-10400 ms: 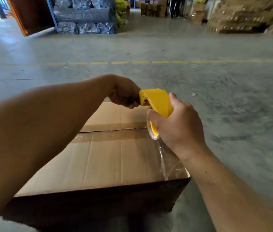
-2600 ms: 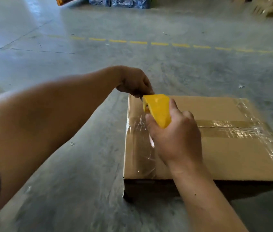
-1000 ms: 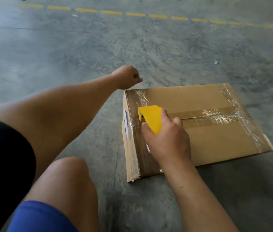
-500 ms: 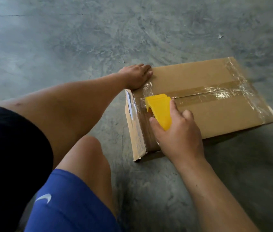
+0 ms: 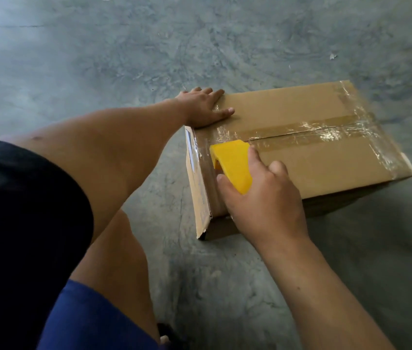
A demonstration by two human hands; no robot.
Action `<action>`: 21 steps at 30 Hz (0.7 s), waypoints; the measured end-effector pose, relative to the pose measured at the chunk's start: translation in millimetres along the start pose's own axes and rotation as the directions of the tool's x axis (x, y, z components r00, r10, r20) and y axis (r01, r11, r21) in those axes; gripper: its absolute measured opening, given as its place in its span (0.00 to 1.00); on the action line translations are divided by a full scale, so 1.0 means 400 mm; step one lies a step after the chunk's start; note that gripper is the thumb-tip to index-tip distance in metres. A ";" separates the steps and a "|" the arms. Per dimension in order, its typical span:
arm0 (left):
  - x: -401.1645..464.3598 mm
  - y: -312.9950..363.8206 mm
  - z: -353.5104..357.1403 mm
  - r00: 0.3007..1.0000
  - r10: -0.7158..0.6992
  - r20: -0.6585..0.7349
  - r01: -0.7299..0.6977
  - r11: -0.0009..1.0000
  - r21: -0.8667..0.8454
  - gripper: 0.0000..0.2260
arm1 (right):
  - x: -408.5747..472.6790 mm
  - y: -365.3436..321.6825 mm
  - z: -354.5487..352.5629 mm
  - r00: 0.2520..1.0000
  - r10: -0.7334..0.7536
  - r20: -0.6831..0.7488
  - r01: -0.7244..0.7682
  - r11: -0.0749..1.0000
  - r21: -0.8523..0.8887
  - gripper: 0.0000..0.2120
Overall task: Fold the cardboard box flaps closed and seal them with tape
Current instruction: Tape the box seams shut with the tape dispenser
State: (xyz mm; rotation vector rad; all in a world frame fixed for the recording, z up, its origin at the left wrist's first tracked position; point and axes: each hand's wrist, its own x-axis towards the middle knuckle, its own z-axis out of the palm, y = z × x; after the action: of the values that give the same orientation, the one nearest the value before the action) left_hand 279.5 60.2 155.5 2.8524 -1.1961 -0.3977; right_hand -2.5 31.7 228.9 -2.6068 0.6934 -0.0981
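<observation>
Head view: one cardboard box (image 5: pixel 313 157) on the concrete floor (image 5: pixel 98 59), flaps folded shut. One clear tape (image 5: pixel 308 128) strip along the box's centre seam, one across each of its two short edges. Left hand (image 5: pixel 203 108) lies flat on the box's far left corner, fingers straight, slightly spread. Right hand (image 5: pixel 263 198) grips one yellow tape dispenser (image 5: pixel 234 165) at the box's left edge, fingers curled round it.

Floor (image 5: pixel 98 59) lies open from 9 through 3 o'clock around the box (image 5: pixel 301 157). Knee (image 5: pixel 114 248) blocks 7 o'clock; both hands (image 5: pixel 201 109) occupy the box's left end.
</observation>
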 end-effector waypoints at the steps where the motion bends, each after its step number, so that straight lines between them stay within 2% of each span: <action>1: -0.001 0.007 0.000 1.000 0.006 0.007 -0.006 1.000 0.000 0.41 | -0.010 0.009 0.000 1.000 0.003 -0.002 -0.003 1.000 0.002 0.38; 4: -0.007 0.019 0.001 1.000 0.015 0.012 -0.015 1.000 0.011 0.41 | -0.016 0.029 0.010 1.000 0.019 0.004 -0.019 1.000 0.003 0.38; 7: -0.044 0.026 -0.004 0.994 0.050 -0.095 -0.048 0.999 0.017 0.37 | -0.015 0.032 0.012 1.000 0.028 0.002 -0.028 0.999 0.028 0.37; 9: -0.086 0.045 0.011 0.977 0.180 -0.118 -0.179 0.984 0.015 0.33 | -0.017 0.036 0.007 0.999 0.036 0.003 -0.036 0.999 0.036 0.37; 12: -0.139 0.066 0.058 0.933 0.358 -0.042 -0.356 0.933 0.055 0.36 | -0.021 0.037 0.008 0.999 0.033 0.004 -0.033 0.999 0.035 0.37; 21: -0.096 0.115 0.065 0.933 0.358 -0.034 -0.355 0.932 0.075 0.34 | -0.105 0.086 0.006 0.995 0.098 0.000 -0.098 0.995 -0.001 0.37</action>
State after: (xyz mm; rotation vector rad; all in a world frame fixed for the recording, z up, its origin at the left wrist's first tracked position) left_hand 215.1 56.8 144.6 2.5946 -1.7042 -0.2770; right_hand -54.6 26.4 213.9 -2.5687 0.8197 -0.0675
